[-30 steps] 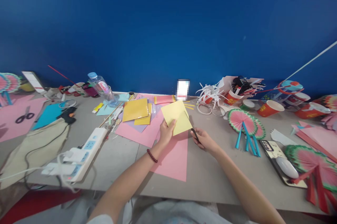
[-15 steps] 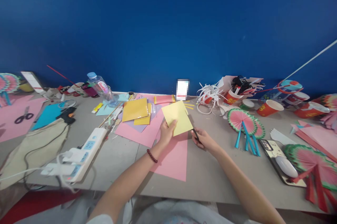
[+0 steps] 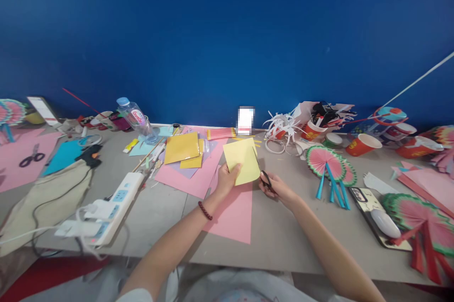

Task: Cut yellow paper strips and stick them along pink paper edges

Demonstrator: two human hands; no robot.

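A yellow sheet of paper is held up over the table, pinched at its lower left by my left hand, thumb on top. At the sheet's right edge my right hand is closed round the black handles of a pair of scissors. The blades lie along the right side of the paper and are mostly hidden, and a narrow strip stands off near that edge. Pink paper lies flat beneath both hands. Thin yellow strips rest on the table behind the sheet.
Yellow paper packs lie left of my hands, near a water bottle and a power strip. To the right are watermelon-patterned paper fans, a phone with a white mouse on it, and paper cups. A blue wall closes off the back.
The yellow sheet has turned slightly and shifted a little right in my left hand. My right hand has tilted the scissors, so their handle loop shows more.
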